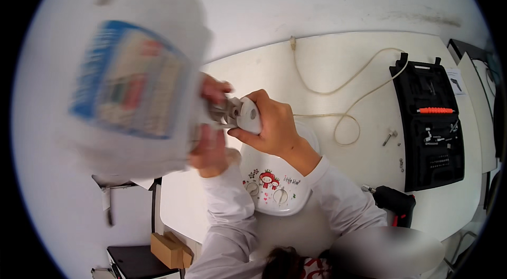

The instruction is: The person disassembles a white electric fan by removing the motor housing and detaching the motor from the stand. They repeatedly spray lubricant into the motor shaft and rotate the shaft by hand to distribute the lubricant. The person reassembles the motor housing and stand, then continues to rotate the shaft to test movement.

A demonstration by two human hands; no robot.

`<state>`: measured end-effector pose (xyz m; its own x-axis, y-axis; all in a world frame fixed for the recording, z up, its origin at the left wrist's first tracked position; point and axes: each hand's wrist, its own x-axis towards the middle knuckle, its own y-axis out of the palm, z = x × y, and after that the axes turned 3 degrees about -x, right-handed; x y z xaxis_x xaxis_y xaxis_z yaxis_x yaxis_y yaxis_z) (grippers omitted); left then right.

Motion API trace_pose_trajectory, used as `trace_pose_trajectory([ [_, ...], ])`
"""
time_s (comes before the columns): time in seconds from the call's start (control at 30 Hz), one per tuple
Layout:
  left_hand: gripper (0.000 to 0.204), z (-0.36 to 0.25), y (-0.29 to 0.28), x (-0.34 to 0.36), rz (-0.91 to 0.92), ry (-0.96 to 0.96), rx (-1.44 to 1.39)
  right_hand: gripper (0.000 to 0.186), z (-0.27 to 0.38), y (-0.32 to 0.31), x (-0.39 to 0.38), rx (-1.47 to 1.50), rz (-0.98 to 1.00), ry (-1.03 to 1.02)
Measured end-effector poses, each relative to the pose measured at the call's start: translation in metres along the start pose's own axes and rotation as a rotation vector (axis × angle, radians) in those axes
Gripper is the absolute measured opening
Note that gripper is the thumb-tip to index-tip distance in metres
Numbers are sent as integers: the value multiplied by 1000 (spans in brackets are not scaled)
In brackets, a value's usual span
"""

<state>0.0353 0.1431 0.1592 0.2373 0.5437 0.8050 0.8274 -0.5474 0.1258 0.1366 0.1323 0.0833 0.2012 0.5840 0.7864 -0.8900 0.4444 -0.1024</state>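
Note:
A large white housing [153,7] with a blue-edged label [129,78] looms at the left, blurred and close to the camera. My left hand [212,152] is closed around its end, by a grey bracket [227,112]. Against that bracket sits the rounded end of a white neck [249,116], gripped by my right hand [280,126]. Below both hands, a white base [282,163] with red cartoon figures and two round knobs rests on the table. My forearms hide part of it, and my hands cover most of the joint.
A pale cord [338,91] loops over the white table [253,70]. On the right lie a metal bolt [390,138], several small screws [401,165], an open black tool case [430,144] with an orange-red ribbed piece [435,110], and a black power screwdriver [397,201]. Cardboard boxes [168,250] stand lower left.

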Motion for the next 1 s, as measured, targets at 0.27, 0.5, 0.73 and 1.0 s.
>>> trace_pose_trajectory([
  [0.27, 58, -31, -20, 35, 147, 109, -66, 49, 0, 5, -2, 2, -20, -30],
  [0.5, 61, -31, -19, 30, 150, 75, -259, 51, 2, 7, -3, 12, -19, -13],
  [0.73, 57, -19, 10, 42, 19, 53, -268, 53, 4, 6, -4, 6, 42, -15],
  [1.0, 50, -24, 17, 55, -47, 107, -284, 55, 16, 1, 5, -6, 121, -90],
])
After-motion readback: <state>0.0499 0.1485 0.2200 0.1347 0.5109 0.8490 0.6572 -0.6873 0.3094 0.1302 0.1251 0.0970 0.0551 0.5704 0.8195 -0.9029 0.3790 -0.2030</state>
